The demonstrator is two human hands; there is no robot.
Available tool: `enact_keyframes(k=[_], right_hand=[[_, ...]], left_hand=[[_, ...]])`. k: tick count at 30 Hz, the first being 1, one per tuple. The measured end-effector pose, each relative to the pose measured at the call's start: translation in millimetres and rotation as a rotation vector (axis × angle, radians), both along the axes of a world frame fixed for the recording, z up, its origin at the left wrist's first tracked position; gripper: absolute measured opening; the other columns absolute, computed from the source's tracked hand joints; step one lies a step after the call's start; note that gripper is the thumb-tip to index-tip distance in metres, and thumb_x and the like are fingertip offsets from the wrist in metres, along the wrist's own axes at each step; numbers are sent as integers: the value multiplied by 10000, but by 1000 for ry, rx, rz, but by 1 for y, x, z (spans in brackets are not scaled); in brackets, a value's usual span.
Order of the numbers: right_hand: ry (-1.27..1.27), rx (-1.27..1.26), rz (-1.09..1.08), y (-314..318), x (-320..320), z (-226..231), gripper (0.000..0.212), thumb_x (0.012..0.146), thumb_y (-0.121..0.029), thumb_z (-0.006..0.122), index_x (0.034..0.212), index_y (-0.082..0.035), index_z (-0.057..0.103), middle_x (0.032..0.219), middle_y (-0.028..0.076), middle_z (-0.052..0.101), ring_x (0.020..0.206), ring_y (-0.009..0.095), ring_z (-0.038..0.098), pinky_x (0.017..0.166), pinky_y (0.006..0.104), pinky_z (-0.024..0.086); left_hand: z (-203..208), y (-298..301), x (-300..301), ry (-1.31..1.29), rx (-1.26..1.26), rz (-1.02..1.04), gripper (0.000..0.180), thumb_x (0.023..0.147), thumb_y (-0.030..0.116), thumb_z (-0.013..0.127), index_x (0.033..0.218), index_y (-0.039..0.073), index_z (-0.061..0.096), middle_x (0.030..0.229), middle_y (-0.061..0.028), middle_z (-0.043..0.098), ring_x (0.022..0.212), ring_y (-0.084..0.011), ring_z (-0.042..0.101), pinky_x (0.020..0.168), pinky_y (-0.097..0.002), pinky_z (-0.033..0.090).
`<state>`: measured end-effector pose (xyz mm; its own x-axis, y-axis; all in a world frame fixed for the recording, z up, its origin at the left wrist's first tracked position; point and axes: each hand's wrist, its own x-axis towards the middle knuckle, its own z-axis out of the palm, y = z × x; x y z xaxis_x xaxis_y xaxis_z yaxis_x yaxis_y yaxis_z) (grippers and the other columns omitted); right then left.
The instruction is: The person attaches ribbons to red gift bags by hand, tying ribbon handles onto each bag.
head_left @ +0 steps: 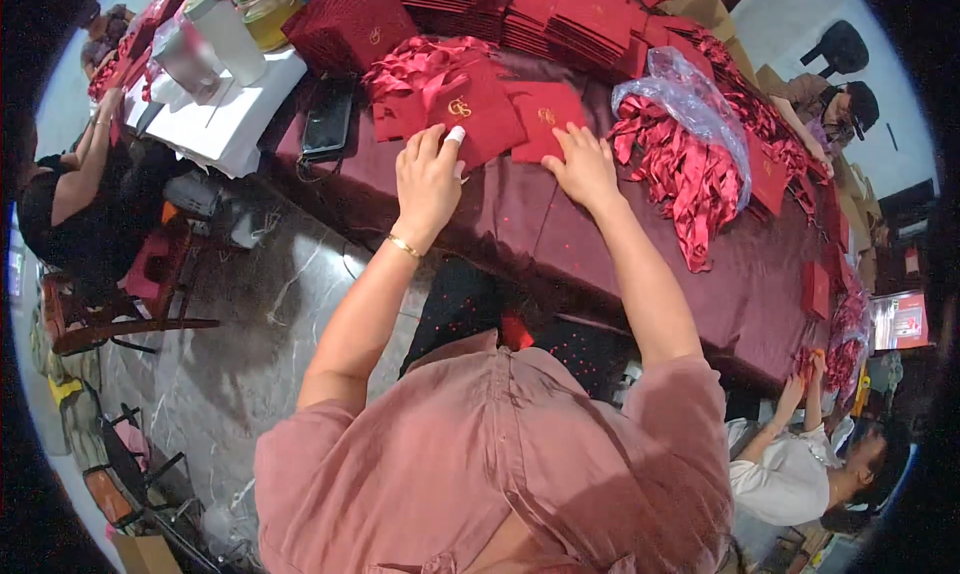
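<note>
Two red square cards with gold emblems lie overlapping on the dark red tablecloth before me. My left hand point(428, 182) rests its fingertips on the near edge of the left card point(482, 114); its fingers are stretched out, and one has a white wrap on its tip. The right card point(547, 117) is partly covered by the left one. Touching its near right corner is my right hand point(584, 168), fingers spread and flat. Just behind the left card lies a heap of red ribbons point(425, 64). Whether my left thumb is under the card is hidden.
Stacks of red cards point(350, 29) line the far side. A plastic bag of red ribbons point(680, 134) lies right of my hand. At left are a black phone point(327, 119), white paper point(235, 124) and drink containers point(225, 34). Other people sit along both sides.
</note>
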<state>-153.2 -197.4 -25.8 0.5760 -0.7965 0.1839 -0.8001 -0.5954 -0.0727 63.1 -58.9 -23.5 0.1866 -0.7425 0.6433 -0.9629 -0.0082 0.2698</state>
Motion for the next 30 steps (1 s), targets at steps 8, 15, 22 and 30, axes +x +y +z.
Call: enact_keyframes(k=[8, 15, 22, 30], right_hand=[[-15, 7, 1, 91, -82, 6, 568, 850, -431, 605, 1308, -104, 527, 1401, 142, 460, 1324, 329, 383, 1079, 530, 277], [-165, 33, 47, 118, -133, 15, 529, 824, -349, 661, 1285, -120, 541, 1355, 140, 483, 1276, 313, 423, 1063, 507, 301], [-261, -270, -112, 60, -202, 24, 327, 768, -83, 663, 1093, -119, 650, 1094, 94, 596, 1022, 295, 539, 880, 422, 439], [-102, -395, 53, 21, -198, 2, 182, 788, -125, 571, 930, -125, 686, 912, 39, 584, 928, 241, 548, 775, 387, 428]], left_hand=[[5, 7, -18, -59, -146, -5, 448, 759, 147, 690, 1195, 119, 592, 1228, -97, 542, 1145, -290, 501, 940, -424, 386], [16, -11, -84, 147, 115, -453, 513, 791, 127, 671, 1276, 48, 523, 1196, -157, 565, 1071, -336, 542, 883, -436, 442], [4, -37, -116, 40, 332, -519, 581, 762, 110, 683, 1305, 52, 486, 1089, -147, 573, 1018, -333, 549, 863, -452, 451], [3, -40, -117, 123, 299, -526, 690, 654, 36, 758, 1295, 81, 508, 1047, -169, 563, 980, -364, 540, 836, -447, 459]])
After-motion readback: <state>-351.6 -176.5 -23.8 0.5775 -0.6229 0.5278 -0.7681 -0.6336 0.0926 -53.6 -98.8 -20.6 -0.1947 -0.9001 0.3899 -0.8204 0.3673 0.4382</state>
